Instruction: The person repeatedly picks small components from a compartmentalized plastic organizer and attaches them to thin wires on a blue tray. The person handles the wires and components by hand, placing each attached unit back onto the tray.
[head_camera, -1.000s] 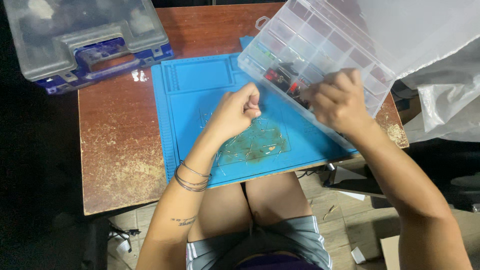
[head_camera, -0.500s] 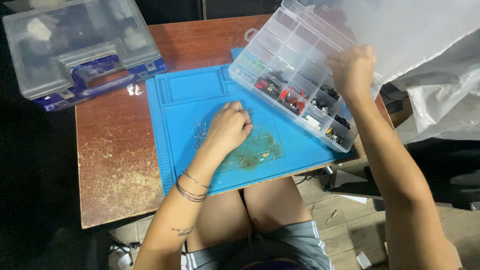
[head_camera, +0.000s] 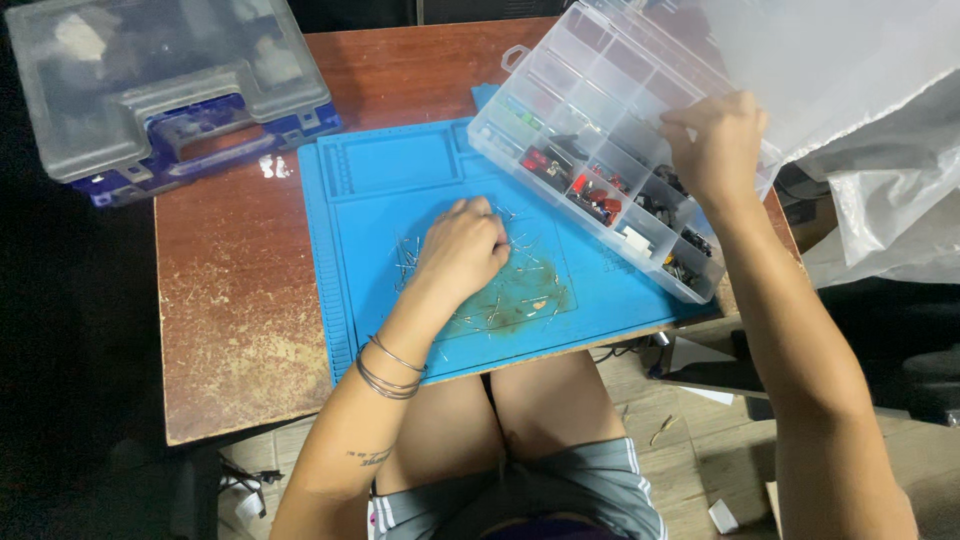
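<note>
A blue work mat (head_camera: 385, 215) lies on a worn brown table (head_camera: 235, 300). Several small metal pins (head_camera: 520, 285) lie scattered on the mat's middle. My left hand (head_camera: 462, 248) rests on them with fingers curled, and whether it holds any pin is hidden. A clear compartment box (head_camera: 590, 130) with small red, black and green parts sits tilted at the mat's right. My right hand (head_camera: 715, 150) grips the far right edge of that box, at its open clear lid (head_camera: 820, 60).
A grey and blue carry case (head_camera: 170, 85) stands shut at the table's back left. Clear plastic bags (head_camera: 890, 210) lie off the table to the right. My knees show under the table's front edge.
My left hand came down from above the mat onto the pins. My right hand moved from inside the box's compartments to its right edge.
</note>
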